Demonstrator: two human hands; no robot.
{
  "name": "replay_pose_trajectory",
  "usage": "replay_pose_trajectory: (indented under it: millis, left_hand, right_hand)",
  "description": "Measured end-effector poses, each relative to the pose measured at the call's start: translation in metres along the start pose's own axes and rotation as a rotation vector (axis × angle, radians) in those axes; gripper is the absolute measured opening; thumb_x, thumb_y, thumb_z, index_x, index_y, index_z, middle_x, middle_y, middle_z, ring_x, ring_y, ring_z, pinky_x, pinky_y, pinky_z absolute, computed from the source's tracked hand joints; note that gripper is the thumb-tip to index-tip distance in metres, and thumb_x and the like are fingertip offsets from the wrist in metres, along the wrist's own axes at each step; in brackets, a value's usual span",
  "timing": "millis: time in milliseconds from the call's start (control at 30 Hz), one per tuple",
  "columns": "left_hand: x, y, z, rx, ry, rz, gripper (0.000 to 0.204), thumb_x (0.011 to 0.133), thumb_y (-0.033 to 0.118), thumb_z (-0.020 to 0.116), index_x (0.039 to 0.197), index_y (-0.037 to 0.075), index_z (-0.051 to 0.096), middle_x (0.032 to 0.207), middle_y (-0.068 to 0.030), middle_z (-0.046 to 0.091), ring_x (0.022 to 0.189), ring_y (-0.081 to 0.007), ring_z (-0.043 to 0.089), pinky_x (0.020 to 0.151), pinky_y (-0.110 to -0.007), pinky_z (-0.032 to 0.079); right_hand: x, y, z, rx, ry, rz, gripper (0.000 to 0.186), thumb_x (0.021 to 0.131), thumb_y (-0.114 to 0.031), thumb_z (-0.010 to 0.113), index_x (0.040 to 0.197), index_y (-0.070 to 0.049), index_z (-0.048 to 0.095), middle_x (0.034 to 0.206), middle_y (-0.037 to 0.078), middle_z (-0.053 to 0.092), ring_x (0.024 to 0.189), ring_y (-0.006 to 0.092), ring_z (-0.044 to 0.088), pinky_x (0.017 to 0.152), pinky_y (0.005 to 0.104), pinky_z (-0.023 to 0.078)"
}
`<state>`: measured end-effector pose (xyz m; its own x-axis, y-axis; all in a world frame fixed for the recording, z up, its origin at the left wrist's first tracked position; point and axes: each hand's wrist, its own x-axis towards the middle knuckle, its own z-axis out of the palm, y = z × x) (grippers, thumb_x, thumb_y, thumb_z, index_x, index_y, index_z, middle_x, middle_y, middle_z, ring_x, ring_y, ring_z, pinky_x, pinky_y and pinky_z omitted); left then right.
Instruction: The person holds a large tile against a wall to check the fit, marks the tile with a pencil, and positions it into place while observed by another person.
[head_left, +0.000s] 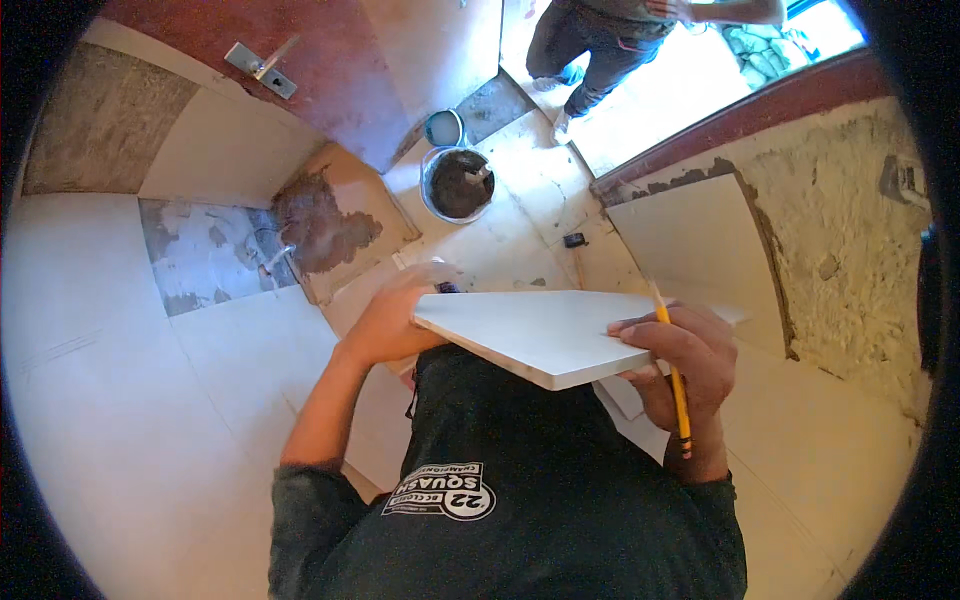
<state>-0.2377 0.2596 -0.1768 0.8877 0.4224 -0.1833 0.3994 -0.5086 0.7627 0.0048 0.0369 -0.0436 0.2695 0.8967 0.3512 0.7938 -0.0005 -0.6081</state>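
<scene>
A large white tile is held up in front of my body, tilted, with its thick edge toward me. My left hand is closed on its left edge. At the right side, my right hand grips the tile between thumb and fingers. A yellow pencil is also tucked in that hand, its point upward and its eraser end down. The fingers beneath the tile are partly hidden.
Beyond the tile stands a bucket of dark mortar, with a second bucket behind it. A small black object lies on the floor. One tile is on the rough right wall. A person stands past the red door.
</scene>
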Motion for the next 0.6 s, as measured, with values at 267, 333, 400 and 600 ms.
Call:
replay_pose_trajectory:
  millis: [267, 333, 400, 600]
  left_hand:
    - [0.067, -0.042, -0.057, -0.136, -0.078, 0.407, 0.03, 0.074, 0.015, 0.077, 0.104, 0.013, 0.075, 0.093, -0.0127, 0.073, 0.08, -0.0294, 0.072, 0.071, -0.037, 0.057]
    - [0.082, -0.032, -0.073, -0.115, -0.051, 0.443, 0.025, 0.076, 0.014, 0.077, 0.101, 0.012, 0.073, 0.087, -0.0143, 0.071, 0.076, -0.0317, 0.07, 0.067, -0.038, 0.056]
    - [0.097, -0.022, -0.09, -0.071, -0.01, 0.491, 0.018, 0.079, 0.017, 0.076, 0.095, 0.011, 0.07, 0.075, -0.0163, 0.067, 0.07, -0.0338, 0.068, 0.062, -0.041, 0.053]
    - [0.142, -0.015, -0.118, 0.163, -0.037, 0.475, 0.022, 0.078, 0.019, 0.077, 0.097, 0.012, 0.069, 0.074, -0.0145, 0.067, 0.067, -0.0334, 0.067, 0.059, -0.042, 0.052]
  right_hand:
    - [0.043, -0.012, 0.025, 0.1, 0.274, 0.31, 0.05, 0.091, -0.05, 0.063, 0.089, -0.001, 0.064, 0.079, 0.018, 0.07, 0.07, 0.025, 0.066, 0.064, 0.034, 0.05]
    - [0.033, 0.014, 0.019, 0.1, 0.357, 0.353, 0.049, 0.091, -0.049, 0.064, 0.091, 0.0, 0.064, 0.08, 0.019, 0.069, 0.073, 0.0254, 0.066, 0.066, 0.0347, 0.05]
    - [0.025, 0.041, 0.015, 0.174, 0.41, 0.28, 0.045, 0.092, -0.043, 0.065, 0.096, 0.002, 0.063, 0.082, 0.022, 0.068, 0.08, 0.028, 0.067, 0.071, 0.0375, 0.052]
    - [0.04, 0.084, 0.044, 0.297, 0.433, 0.416, 0.037, 0.092, -0.034, 0.068, 0.1, 0.002, 0.063, 0.09, 0.02, 0.07, 0.086, 0.0304, 0.068, 0.083, 0.0441, 0.052]
